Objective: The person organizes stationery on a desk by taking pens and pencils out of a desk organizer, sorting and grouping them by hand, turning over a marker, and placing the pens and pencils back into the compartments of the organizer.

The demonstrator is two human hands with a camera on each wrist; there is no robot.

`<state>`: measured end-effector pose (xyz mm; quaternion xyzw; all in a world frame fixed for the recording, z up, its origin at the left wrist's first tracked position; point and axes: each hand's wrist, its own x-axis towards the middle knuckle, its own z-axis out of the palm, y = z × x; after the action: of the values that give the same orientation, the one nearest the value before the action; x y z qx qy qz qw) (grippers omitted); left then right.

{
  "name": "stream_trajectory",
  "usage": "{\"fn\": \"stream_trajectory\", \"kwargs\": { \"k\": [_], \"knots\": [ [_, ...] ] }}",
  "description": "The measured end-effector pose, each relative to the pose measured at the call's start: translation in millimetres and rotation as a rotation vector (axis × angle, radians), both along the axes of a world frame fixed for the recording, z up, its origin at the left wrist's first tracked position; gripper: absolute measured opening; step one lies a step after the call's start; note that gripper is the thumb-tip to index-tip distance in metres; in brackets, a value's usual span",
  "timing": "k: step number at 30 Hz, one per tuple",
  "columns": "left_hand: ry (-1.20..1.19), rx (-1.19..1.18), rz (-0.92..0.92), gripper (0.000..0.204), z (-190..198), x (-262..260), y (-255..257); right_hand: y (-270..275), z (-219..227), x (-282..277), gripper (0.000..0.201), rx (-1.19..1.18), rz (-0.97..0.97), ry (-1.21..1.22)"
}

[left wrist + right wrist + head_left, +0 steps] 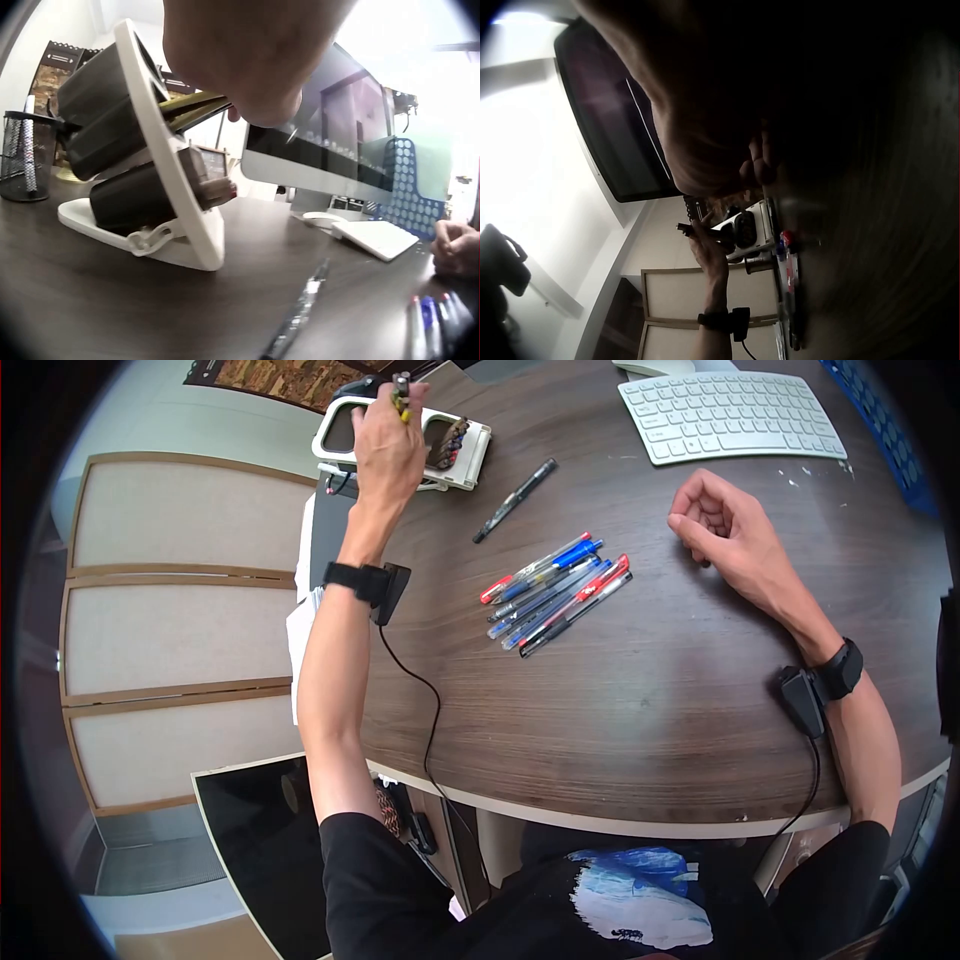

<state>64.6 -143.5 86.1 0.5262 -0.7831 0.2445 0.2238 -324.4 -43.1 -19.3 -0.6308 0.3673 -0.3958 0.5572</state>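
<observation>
My left hand (388,452) grips a pair of pliers (402,402) over the white-framed desk organizer (478,460). Their yellow-and-black handles reach down to one of its black cups (97,112) in the left wrist view, while the dark head sticks up past the fingers. On the desk, my right hand (732,540) rests on its side with loosely curled fingers and nothing in it. Between the hands lies a bunch of red, blue and black pens (555,595). A single black pen (515,500) lies apart, closer to the organizer.
A white keyboard (735,418) sits beyond my right hand, with a blue perforated holder (885,435) at the right edge. The monitor (322,172) stands behind. A black mesh pen cup (28,161) is beside the organizer. A cable (435,705) trails from the left wrist.
</observation>
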Motion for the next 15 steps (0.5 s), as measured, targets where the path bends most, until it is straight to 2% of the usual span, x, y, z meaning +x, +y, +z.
{"fn": "stream_trajectory", "kwargs": {
  "k": [1, 3, 4, 5, 9, 12, 15],
  "knots": [
    [-0.002, 0.006, -0.002, 0.026, 7.3, -12.9, 10.7, -0.3, 0.8, 0.5, 0.013, -0.016, -0.002, 0.002],
    [0.239, 0.128, -0.199, 0.032, 15.8, -34.5, 32.3, 0.5, -1.2, 0.8, 0.013, -0.019, -0.001, 0.003],
    [0.137, 0.125, -0.161, 0.029, 20.9, -45.9, 47.2, 0.2, -2.4, 1.4, 0.014, -0.039, -0.006, 0.008],
    [0.136, 0.128, -0.159, 0.029, 18.3, -55.2, 57.6, -0.5, -2.7, 1.8, 0.014, -0.062, -0.011, 0.012],
    [-0.135, 0.363, -0.123, 0.026, -3.7, -76.5, 77.6, -1.4, -3.5, 1.0, 0.014, -0.065, -0.003, 0.034],
    [-0.205, 0.438, -0.133, 0.027, -41.7, -62.0, 68.6, -1.5, -4.0, 0.6, 0.014, -0.071, 0.003, 0.023],
    [-0.183, 0.483, -0.132, 0.030, -59.6, -59.3, 65.4, -0.5, -1.1, 0.4, 0.014, -0.068, 0.012, 0.025]
  ]
}}
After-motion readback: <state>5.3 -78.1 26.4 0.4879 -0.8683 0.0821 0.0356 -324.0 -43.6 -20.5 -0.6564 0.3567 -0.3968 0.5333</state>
